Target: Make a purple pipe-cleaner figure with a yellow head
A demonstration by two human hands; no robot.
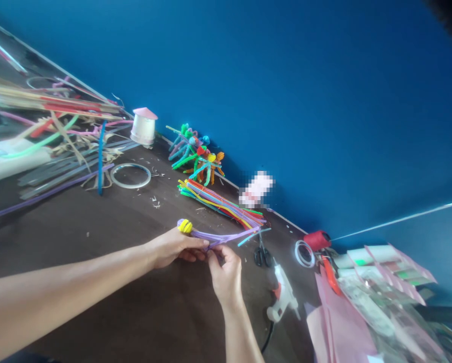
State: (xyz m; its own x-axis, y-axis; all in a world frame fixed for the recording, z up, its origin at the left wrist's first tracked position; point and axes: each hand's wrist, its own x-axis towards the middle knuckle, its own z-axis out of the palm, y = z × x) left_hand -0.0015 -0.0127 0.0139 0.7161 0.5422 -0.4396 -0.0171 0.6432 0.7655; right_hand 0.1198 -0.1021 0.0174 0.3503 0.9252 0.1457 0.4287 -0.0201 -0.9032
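My left hand [175, 248] and my right hand [226, 276] are close together above the dark wooden table [108, 282]. My left hand grips lilac pipe cleaners [220, 237] near a yellow pipe cleaner coil [185, 226] at their end. My right-hand fingers pinch the same lilac pipe cleaners a little further along, where they bend. A thin light-blue pipe cleaner [253, 237] sticks out to the right of my right hand; I cannot tell if it is attached.
Beyond my hands lie a bundle of multicoloured pipe cleaners [220, 201] and finished pipe cleaner figures [197, 156]. Black-handled scissors [261, 254] and a white glue gun [284, 295] are to the right. Strips and clear packets crowd both table ends.
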